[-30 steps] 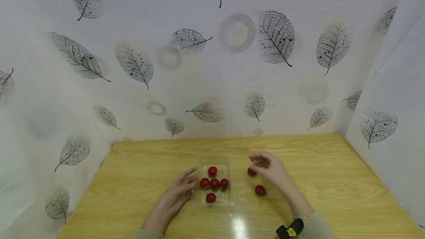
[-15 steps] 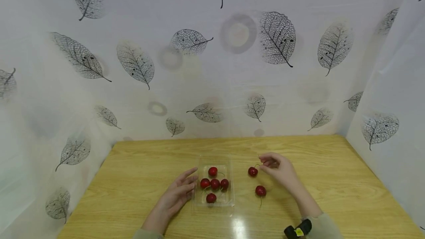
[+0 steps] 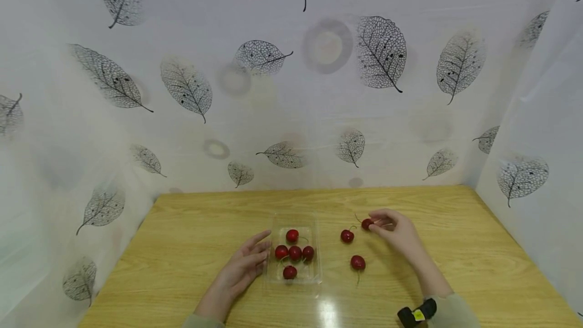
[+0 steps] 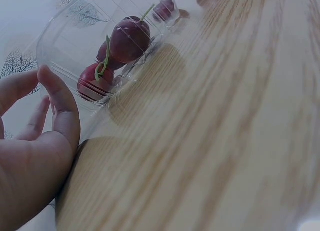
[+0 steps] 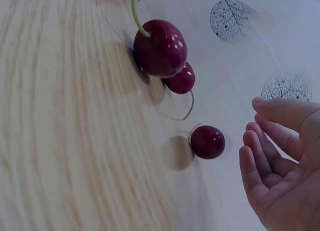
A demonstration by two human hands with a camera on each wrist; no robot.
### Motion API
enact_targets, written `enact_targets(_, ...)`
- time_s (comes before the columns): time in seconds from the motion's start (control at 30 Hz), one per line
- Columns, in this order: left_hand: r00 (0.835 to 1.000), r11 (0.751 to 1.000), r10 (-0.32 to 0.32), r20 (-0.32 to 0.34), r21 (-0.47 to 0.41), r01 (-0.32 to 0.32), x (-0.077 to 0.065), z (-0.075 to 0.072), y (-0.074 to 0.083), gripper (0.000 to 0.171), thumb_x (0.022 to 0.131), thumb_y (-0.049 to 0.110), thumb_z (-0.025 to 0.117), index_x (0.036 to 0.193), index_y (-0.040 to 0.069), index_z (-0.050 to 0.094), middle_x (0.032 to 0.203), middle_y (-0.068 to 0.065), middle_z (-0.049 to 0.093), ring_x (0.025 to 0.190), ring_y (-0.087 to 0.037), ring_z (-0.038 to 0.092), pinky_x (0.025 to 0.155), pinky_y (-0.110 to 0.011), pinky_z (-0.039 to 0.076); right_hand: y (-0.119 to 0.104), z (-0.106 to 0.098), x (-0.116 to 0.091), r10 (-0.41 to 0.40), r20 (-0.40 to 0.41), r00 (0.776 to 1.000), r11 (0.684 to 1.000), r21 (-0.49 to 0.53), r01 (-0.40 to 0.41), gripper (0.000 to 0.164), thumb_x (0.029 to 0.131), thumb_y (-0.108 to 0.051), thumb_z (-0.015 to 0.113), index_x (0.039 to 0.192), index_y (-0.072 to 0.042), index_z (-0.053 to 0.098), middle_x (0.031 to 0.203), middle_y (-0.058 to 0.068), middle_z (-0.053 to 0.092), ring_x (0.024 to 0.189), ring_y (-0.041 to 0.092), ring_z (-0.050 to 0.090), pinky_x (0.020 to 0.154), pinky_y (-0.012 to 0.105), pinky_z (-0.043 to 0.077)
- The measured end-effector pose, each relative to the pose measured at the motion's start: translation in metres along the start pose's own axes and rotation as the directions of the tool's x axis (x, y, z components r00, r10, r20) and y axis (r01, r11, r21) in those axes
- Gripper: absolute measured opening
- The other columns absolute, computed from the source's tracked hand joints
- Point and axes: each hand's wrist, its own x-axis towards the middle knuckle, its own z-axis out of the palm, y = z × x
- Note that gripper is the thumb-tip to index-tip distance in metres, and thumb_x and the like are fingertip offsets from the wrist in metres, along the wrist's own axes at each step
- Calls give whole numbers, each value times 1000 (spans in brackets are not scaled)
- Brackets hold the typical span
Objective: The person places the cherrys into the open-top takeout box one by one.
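Note:
A clear plastic box holds several dark red cherries. Against its left side rests my left hand, fingers loosely extended; in the left wrist view the hand has its fingertips at the box wall. On the table to the right of the box lie three loose cherries with stems: a front one, a middle one and a back one. My right hand is just right of the back cherry. The right wrist view shows a gap between this cherry and the relaxed fingers.
Everything stands on a wood-grain table. A pale curtain printed with leaves hangs behind the table and along both sides. A black strap device sits on the right wrist.
My right hand has moved right, away from the middle cherry, and the back cherry now shows beside its fingertips. The left hand and the box have stayed in place.

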Motion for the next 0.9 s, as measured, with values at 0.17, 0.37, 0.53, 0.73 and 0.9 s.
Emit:
enact_targets(0.17,1000,1000,-6,-2,9,6,0,0,0,57,107,1,55,159,19,43,132,4,54,109,-3,59,89,-17,52,7,-2,1,23,-5,1000,999,-26,-23,30,96,-9,78,124,1,73,115,19,76,91,-2,66,86,18,57)
enact_targets(0.37,1000,1000,-8,-10,18,9,0,1,0,56,107,2,56,159,19,43,133,3,54,109,-3,59,89,-17,51,14,-2,3,49,10,999,998,-35,-48,32,96,-10,78,125,2,71,116,19,76,95,11,69,86,18,55)
enact_targets(0.53,1000,1000,-12,-17,18,12,0,1,1,56,107,2,57,159,20,44,132,3,54,108,-3,59,88,-17,51,20,-2,4,79,26,997,996,-34,-78,34,96,-10,78,125,4,70,117,22,75,100,22,72,83,19,55)
enact_targets(0.73,1000,1000,-13,-16,13,13,0,1,1,56,107,2,56,158,21,45,132,3,53,106,-2,59,87,-16,52,25,-2,6,100,51,994,995,-24,-99,36,96,-12,78,127,4,70,117,23,75,99,21,72,83,21,56)
enact_targets(0.9,1000,1000,-8,-6,7,8,0,0,0,54,107,1,56,155,23,48,131,4,54,106,-2,59,87,-16,52,27,-1,8,96,58,994,995,-26,-95,37,96,-14,79,128,3,70,119,22,75,97,15,71,82,20,55)
